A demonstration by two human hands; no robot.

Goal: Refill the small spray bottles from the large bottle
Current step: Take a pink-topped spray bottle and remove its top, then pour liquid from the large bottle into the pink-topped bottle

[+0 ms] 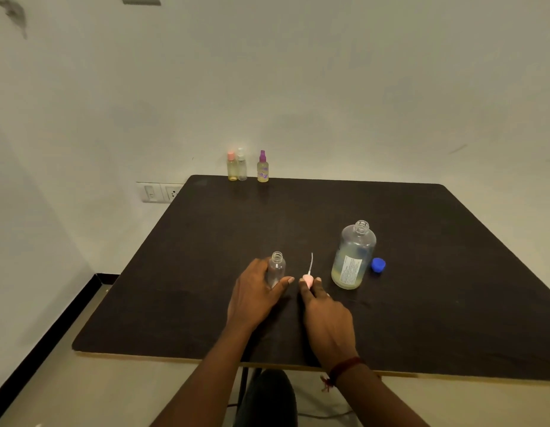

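Observation:
A small clear spray bottle (277, 267) stands upright and uncapped near the table's middle, and my left hand (256, 293) holds it around its lower body. My right hand (326, 315) pinches the pink spray top (307, 279), whose thin dip tube points away from me, low over the table. The large clear bottle (353, 257), partly filled with pale yellowish liquid, stands open to the right. Its blue cap (378, 265) lies beside it.
Three small spray bottles stand at the table's far edge by the wall: a pink-capped one (232, 166), a clear one (242, 165) and a purple-capped one (263, 167). The dark table (421, 303) ends close to me. A wall socket (158, 192) sits at left.

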